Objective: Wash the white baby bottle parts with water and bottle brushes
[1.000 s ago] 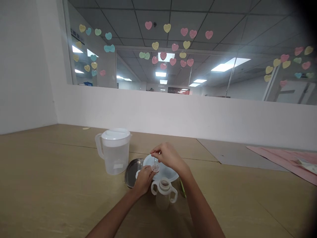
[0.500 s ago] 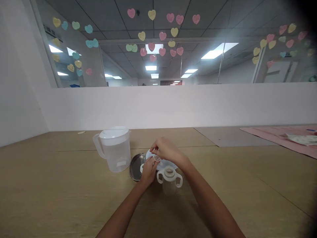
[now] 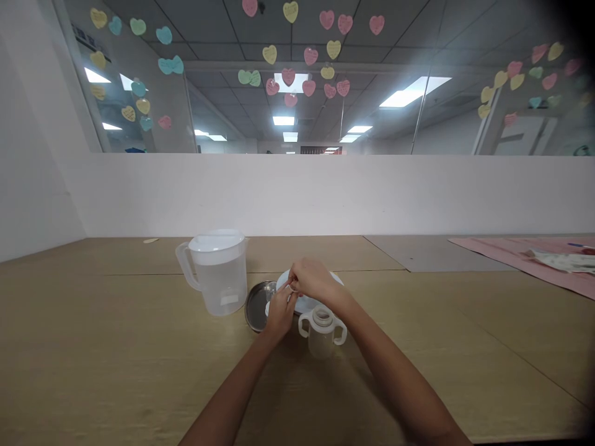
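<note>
My left hand (image 3: 281, 311) and my right hand (image 3: 310, 280) meet over a white plate (image 3: 304, 305), fingers pinched together. Between their fingertips is a small clear round piece (image 3: 291, 290), mostly hidden; it looks like a silicone bottle nipple. Just in front of the plate stands a clear baby bottle (image 3: 321, 341), upright, its neck uncovered, with two white handles. Left of my left hand is a round metal tray (image 3: 254, 308). Small white and clear parts lie in it, partly covered by the hand.
A clear plastic pitcher (image 3: 220, 279) with a white lid stands to the left on the wooden table (image 3: 139, 347). At far right lies a pink cloth (image 3: 497, 251) with a white packet (image 3: 560, 260) on it. Behind the table rises a white wall (image 3: 297, 195).
My right hand has come down closer to my left fingertips, and the clear round piece is now more covered. The whole view has shifted slightly; the bottle and pitcher stay put.
</note>
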A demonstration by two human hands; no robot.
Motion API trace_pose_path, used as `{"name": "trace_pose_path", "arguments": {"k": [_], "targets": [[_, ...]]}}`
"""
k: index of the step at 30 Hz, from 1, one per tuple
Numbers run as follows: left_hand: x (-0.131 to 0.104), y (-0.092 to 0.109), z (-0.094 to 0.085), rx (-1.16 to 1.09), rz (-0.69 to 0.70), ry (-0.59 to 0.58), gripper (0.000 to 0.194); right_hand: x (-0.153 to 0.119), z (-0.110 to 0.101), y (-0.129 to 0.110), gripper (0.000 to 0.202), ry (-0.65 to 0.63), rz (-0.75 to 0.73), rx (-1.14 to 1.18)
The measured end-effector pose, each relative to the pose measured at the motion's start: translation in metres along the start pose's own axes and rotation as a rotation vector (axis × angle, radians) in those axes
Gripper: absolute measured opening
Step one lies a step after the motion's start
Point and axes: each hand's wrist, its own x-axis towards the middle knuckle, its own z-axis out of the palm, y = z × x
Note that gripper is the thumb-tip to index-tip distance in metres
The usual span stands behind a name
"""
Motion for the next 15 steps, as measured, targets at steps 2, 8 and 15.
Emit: {"name": "trace_pose_path", "arguments": {"k": [2, 8, 15], "targets": [[0.0, -0.001, 0.0, 0.001, -0.02, 0.014, 0.032, -0.001, -0.001, 0.001, 0.019, 0.004, -0.009, 0.036], [0.002, -0.006, -0.002, 0.018, -0.074, 0.085, 0.034, -0.006, -0.008, 0.004, 0.018, 0.173, -0.098, 0.132], [0.003, -0.005, -0.003, -0.043, -0.072, 0.071, 0.038, 0.002, 0.005, 0.002, 0.017, 0.121, -0.096, 0.07]]}}
